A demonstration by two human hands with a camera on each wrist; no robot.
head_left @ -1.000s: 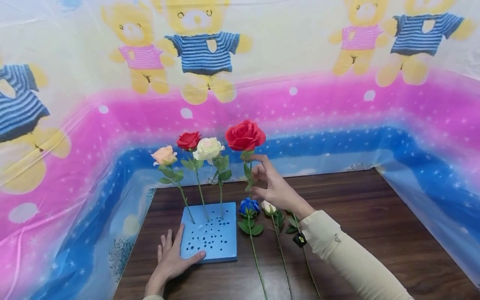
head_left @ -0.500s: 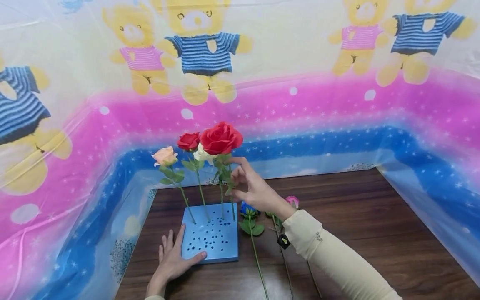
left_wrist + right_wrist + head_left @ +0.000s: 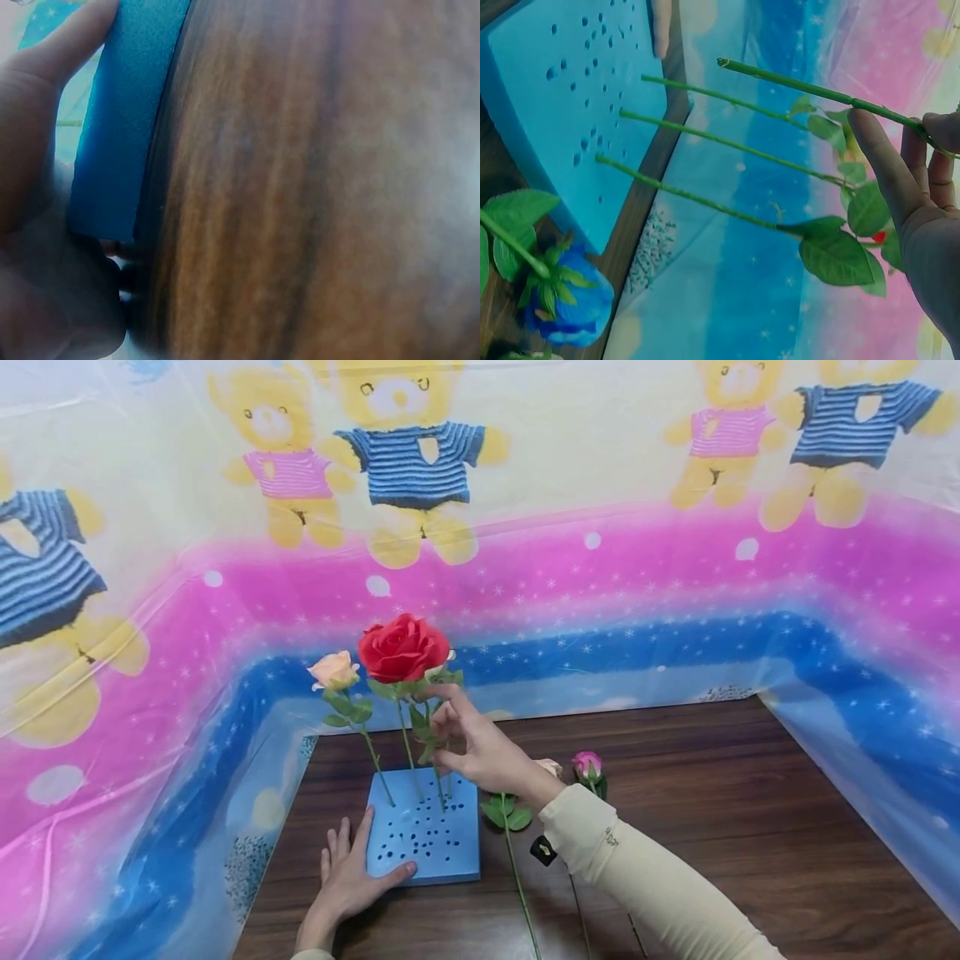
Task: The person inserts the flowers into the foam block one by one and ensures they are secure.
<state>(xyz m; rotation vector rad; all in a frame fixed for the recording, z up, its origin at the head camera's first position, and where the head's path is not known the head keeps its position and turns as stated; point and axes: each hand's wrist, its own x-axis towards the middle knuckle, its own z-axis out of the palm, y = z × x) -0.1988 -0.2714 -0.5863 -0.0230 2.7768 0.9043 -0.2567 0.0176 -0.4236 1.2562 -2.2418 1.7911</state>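
Note:
My right hand (image 3: 487,752) pinches the stem of a large red rose (image 3: 403,647) above a light-blue foam block (image 3: 467,860) full of holes. In the right wrist view the held stem (image 3: 795,81) has its cut end free in the air, apart from the block. Three stems stand in the block. One bears a peach rose (image 3: 333,671); the held bloom mostly hides the white rose and the smaller red one. My left hand (image 3: 348,877) rests against the block's near left corner, thumb on top and fingers extended along the left side.
Right of the block lie a blue rose (image 3: 574,300), a cream rose (image 3: 550,767) partly behind my right wrist, and a pink rose (image 3: 587,766). Their stems point toward the near table edge. A printed bear curtain (image 3: 570,460) hangs behind the wooden table (image 3: 720,793).
My right hand has carried the large red rose leftward, from right of the block to over it, now in front of the standing red and white roses. My left hand has stayed put.

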